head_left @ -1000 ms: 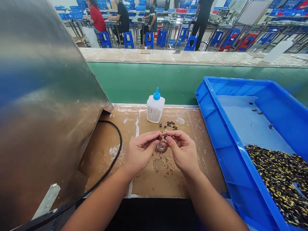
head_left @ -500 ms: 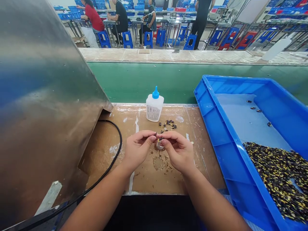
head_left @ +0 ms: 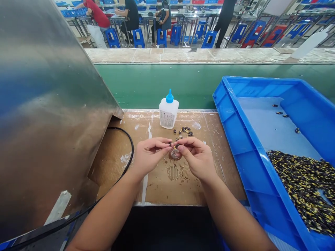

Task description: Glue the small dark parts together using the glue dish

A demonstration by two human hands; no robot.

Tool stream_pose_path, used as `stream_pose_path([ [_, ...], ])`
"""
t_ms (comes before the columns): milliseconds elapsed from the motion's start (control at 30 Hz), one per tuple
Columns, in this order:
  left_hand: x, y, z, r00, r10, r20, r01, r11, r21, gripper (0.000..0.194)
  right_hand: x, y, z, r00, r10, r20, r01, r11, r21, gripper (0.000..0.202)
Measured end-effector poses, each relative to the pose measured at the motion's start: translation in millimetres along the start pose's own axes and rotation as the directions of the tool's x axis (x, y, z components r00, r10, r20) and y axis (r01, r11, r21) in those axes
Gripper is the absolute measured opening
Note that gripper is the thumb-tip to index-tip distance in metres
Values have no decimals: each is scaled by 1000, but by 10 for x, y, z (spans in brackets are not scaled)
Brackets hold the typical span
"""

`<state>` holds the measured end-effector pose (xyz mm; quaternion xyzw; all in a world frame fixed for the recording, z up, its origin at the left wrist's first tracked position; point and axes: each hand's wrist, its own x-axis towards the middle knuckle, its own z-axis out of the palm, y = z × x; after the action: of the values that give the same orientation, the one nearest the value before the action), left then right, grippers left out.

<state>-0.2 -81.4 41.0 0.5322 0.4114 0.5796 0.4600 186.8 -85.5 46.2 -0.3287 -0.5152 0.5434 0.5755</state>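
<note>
Black-and-yellow parts (head_left: 300, 188) heaped the near end of the blue crate (head_left: 238, 146) at right and dotted the brown worktop (head_left: 162, 193). The left hand's (head_left: 150, 150) fingers clamped a dark piece (head_left: 170, 143); the right hand's (head_left: 197, 155), a black-and-yellow part (head_left: 177, 146). Beyond stood a squeeze bottle (head_left: 169, 113); below, a clear round dish (head_left: 175, 153).

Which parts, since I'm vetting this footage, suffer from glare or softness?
Head view: cloudy reflections on the metal panel, a bright highlight on the rim of the blue bin; same head view: tiny dark pieces held by the left hand and right hand lack crisp detail.
</note>
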Motion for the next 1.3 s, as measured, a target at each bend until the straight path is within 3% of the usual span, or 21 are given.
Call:
stream_pose_path([
  [167,17,-20,47,963,-265,51,264,889,-374,27,-34,13,4,998,-48,-38,48,999,-17,16],
  [333,11,-18,77,912,-400,93,381,741,-553,35,-108,105,-21,975,-206,-86,191,969,-158,14],
  [500,2,-1,75,914,-388,118,380,715,-587,34,-137,132,-44,956,-294,-12,271,894,-357,19],
  [733,-16,4,92,923,-362,132,372,747,-551,32,-87,60,-28,878,-473,78,447,750,-487,23],
  [1100,-27,39,116,938,-322,128,339,783,-521,31,-77,17,-13,861,-494,124,482,714,-508,32],
  [1300,-18,25,113,946,-307,109,318,800,-509,30,-66,2,-30,830,-530,175,527,641,-557,32],
])
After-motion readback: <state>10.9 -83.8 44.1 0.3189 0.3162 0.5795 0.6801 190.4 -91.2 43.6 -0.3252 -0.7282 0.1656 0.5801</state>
